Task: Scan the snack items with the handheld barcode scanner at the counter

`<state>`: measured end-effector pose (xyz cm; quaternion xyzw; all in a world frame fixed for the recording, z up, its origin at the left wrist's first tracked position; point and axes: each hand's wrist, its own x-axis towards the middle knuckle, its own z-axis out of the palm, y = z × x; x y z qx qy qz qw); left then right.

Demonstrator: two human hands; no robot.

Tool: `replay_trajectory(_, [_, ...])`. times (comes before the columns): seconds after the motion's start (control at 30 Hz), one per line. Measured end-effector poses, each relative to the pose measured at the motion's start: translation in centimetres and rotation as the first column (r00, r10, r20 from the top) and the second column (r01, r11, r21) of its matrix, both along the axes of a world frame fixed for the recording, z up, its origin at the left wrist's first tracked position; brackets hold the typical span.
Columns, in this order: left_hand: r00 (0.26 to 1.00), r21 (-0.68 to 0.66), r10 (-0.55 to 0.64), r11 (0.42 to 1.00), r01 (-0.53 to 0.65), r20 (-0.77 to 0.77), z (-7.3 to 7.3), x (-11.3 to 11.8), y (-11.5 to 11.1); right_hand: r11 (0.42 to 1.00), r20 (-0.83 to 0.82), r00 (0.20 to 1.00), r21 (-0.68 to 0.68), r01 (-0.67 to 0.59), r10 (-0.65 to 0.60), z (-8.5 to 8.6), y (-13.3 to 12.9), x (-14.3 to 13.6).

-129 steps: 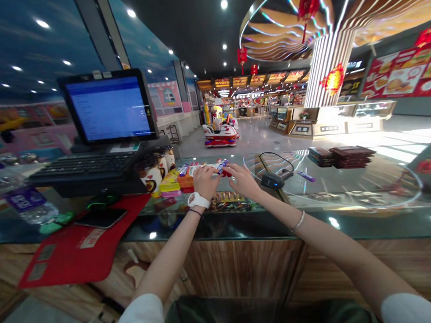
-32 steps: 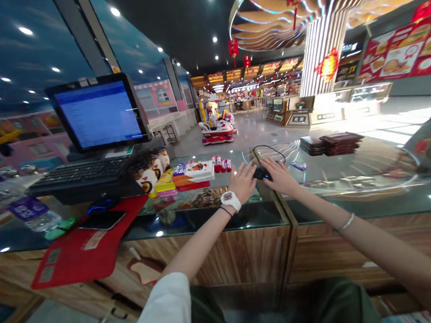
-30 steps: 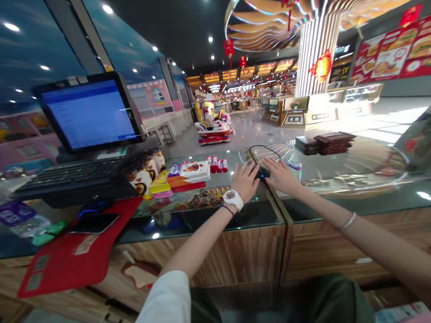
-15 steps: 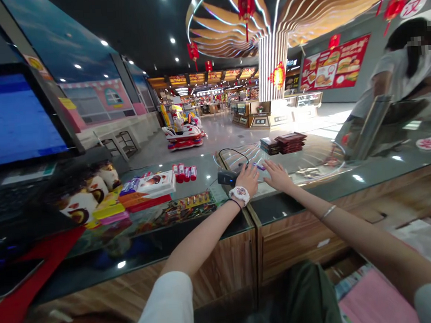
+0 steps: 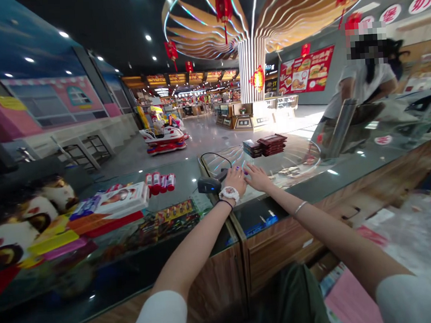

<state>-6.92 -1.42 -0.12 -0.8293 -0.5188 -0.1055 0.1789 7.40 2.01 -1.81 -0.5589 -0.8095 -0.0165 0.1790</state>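
Observation:
My left hand (image 5: 235, 180), with a white watch (image 5: 229, 194) on its wrist, reaches over the counter beside a black barcode scanner (image 5: 208, 185). A thin purple thing (image 5: 246, 173), too small to name, shows at its fingers and is partly covered by them. Just to the right, my right hand (image 5: 258, 178) has its fingers stretched out and spread, their tips close to the left hand and the purple thing. Whether they touch it, I cannot tell. Beyond the hands, stacks of dark red flat packets (image 5: 273, 144) lie on the glass top.
Red-capped tubes (image 5: 161, 182), a white box (image 5: 125, 198) and colourful packs stand on the glass counter (image 5: 171, 159) to the left. A cable loops behind the scanner. A metal post (image 5: 341, 129) and a person (image 5: 363, 77) are at the right. Below is a pink sheet (image 5: 351, 299).
The view has turned right, so the counter goods and both hands appear further left. My hands have drawn closer together, and the purple thing is more covered.

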Motion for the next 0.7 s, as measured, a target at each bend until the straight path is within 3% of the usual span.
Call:
replay_trajectory(0.13, [1.000,-0.016,0.011,1.000,-0.011,0.017,-0.2,-0.3,-0.1,1.000,-0.018,1.000,0.004,0.005,-0.005,-0.3,0.1,0.0])
replay_trajectory(0.47, [0.998,0.009,-0.007,1.000,0.007,0.055,-0.2,-0.5,-0.2,0.976,-0.041,0.999,0.215,0.040,-0.031,-0.1,0.0,1.1])
replay_trajectory(0.7, [0.998,0.047,-0.019,0.999,0.016,0.060,1.5,-1.0,-1.1,0.928,-0.134,0.991,0.372,0.033,0.018,1.0,-1.0,1.1])
